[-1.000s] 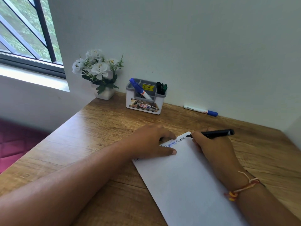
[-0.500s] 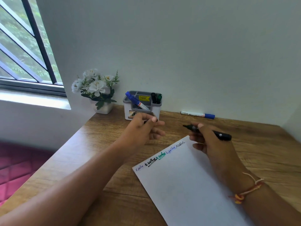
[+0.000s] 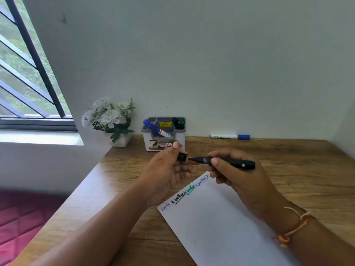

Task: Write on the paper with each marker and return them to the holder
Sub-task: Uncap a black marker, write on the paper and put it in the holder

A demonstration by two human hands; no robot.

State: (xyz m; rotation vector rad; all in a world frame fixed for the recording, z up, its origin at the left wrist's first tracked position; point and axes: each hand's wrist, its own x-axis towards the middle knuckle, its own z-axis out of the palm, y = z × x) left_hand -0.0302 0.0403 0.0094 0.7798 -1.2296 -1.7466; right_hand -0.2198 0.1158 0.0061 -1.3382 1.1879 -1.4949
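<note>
My right hand (image 3: 236,179) grips a black marker (image 3: 230,162), held level above the desk with its bare tip pointing left. My left hand (image 3: 169,169) pinches the marker's black cap (image 3: 182,157) just left of that tip, a small gap between them. Below both hands lies the white paper (image 3: 221,223), with several words in black, green and blue along its top edge. The grey and white holder (image 3: 165,144) stands at the back by the wall. It contains a blue marker (image 3: 155,128) leaning in the left slot and two dark markers (image 3: 178,122) in the right slot.
A white marker with a blue cap (image 3: 230,136) lies on the wooden desk (image 3: 288,169) against the wall, right of the holder. A white pot of white flowers (image 3: 113,121) stands left of the holder. The desk's left edge drops to a red floor (image 3: 23,217).
My right hand lifted the marker off the paper and turned it level. My left hand left the paper and rose with the cap to the marker's tip.
</note>
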